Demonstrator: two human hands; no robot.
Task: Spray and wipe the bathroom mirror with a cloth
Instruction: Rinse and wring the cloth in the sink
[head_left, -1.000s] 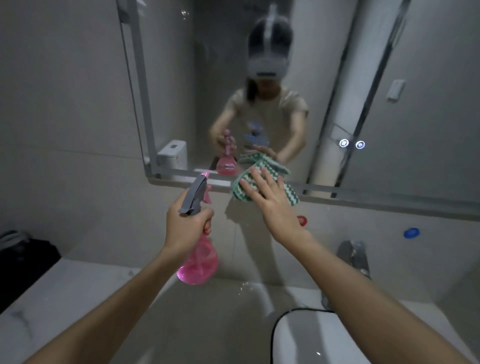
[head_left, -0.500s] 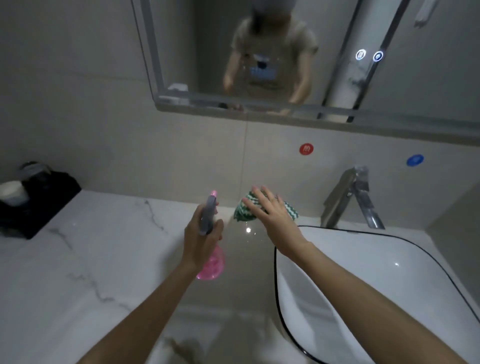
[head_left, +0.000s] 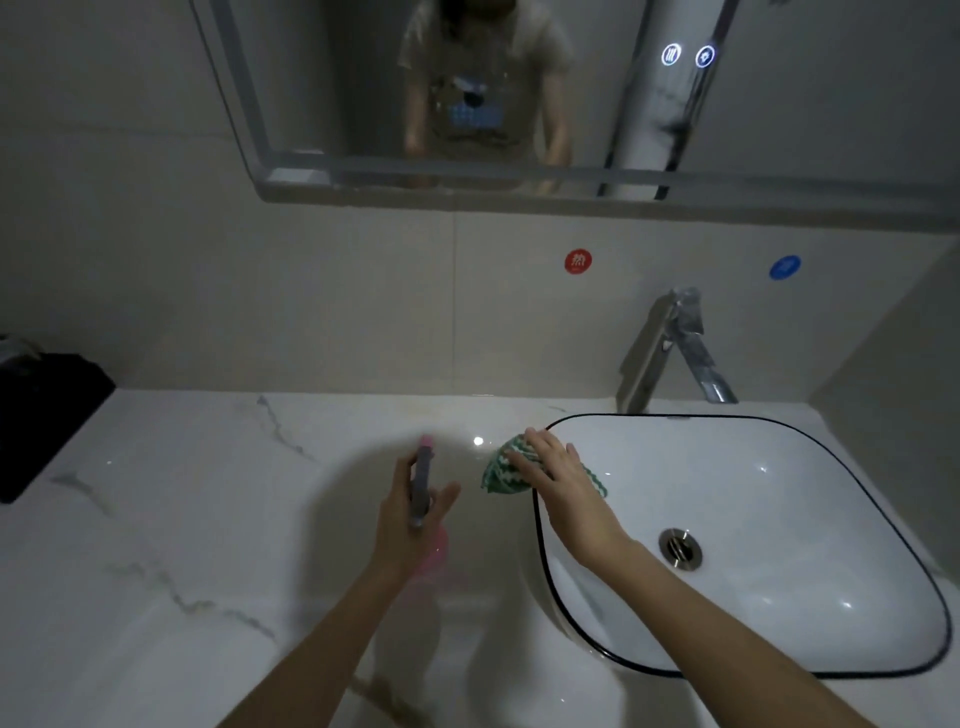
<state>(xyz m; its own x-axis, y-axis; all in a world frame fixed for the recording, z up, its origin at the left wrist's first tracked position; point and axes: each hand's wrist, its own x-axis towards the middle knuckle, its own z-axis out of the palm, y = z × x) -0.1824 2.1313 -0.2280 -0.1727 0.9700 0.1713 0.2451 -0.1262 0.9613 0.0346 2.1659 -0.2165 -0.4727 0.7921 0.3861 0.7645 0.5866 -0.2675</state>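
Note:
My left hand grips the pink spray bottle by its grey trigger head, low over the marble counter; the pink body below the hand is blurred. My right hand lies with straight fingers on the green-and-white cloth, which sits at the left rim of the white sink. The mirror hangs high on the wall, well above both hands, and reflects a person's torso.
A chrome faucet stands behind the sink. A black box sits at the counter's far left. Red and blue round stickers mark the tiled wall. Lit touch buttons glow on the mirror.
Both hands have come down from the mirror's lower edge to the counter, carrying bottle and cloth. The view has tilted downward, and the cloth now sits by the sink rim.

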